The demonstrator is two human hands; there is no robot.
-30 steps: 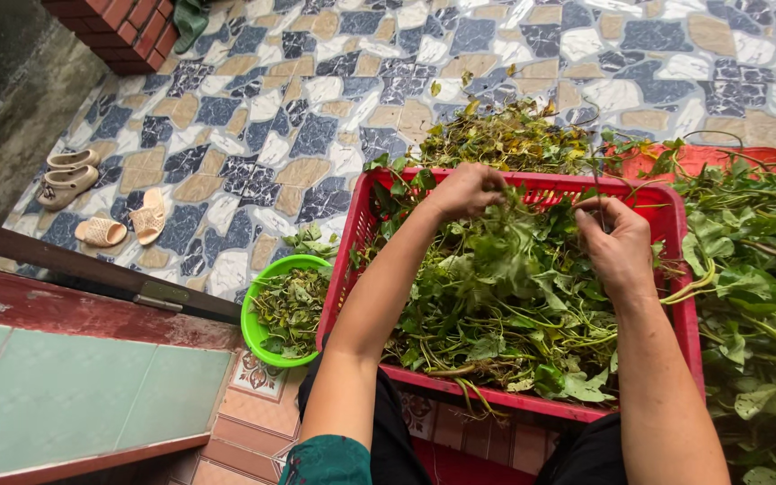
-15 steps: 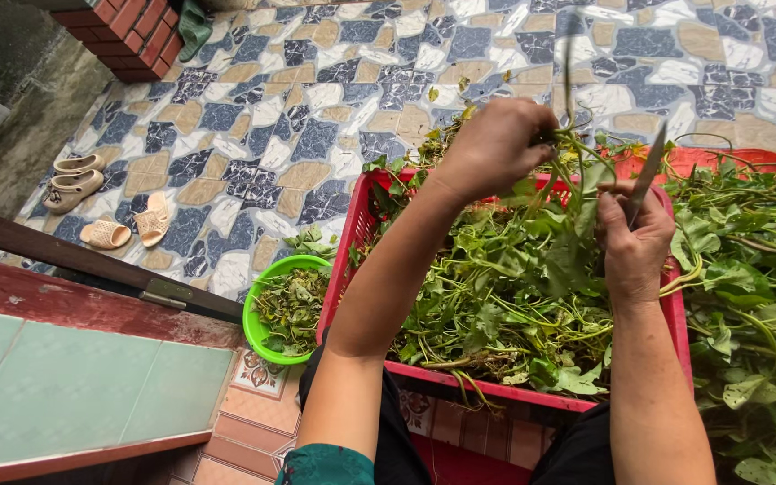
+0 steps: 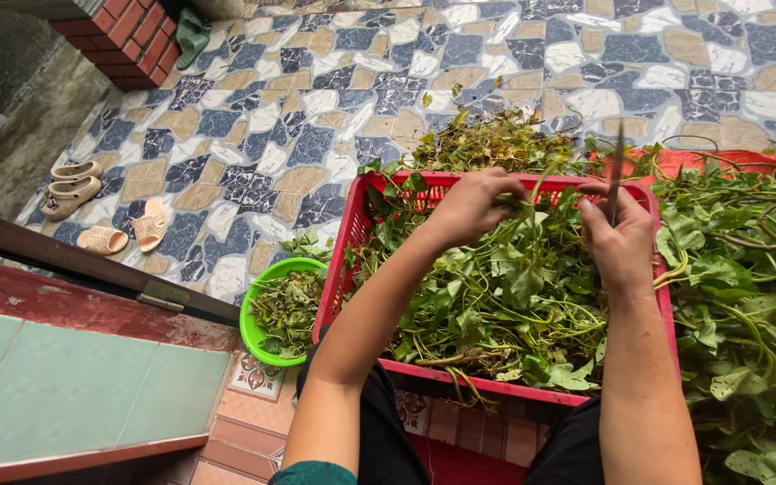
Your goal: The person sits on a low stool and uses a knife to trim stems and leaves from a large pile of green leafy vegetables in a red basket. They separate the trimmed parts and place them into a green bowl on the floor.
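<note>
Both hands up over the red crate (image 3: 352, 235), which is packed with leafy greens (image 3: 496, 305). My left hand (image 3: 469, 208) has its fingers pinched shut on a bit of leaf and stem; my right hand (image 3: 621, 241) is closed around a thin stem (image 3: 617, 166) sticking straight up. Left of my left fingers there's a green bowl (image 3: 258, 341) with trimmings, and more greens are heaped right of my right fingers.

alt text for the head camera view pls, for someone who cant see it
A person's left hand and right hand pull at a green leafy stem above a red plastic crate heaped with leafy vines. A round green plastic bowl of trimmings sits beside it on a patterned stone floor, with pale sandals farther off.
</note>
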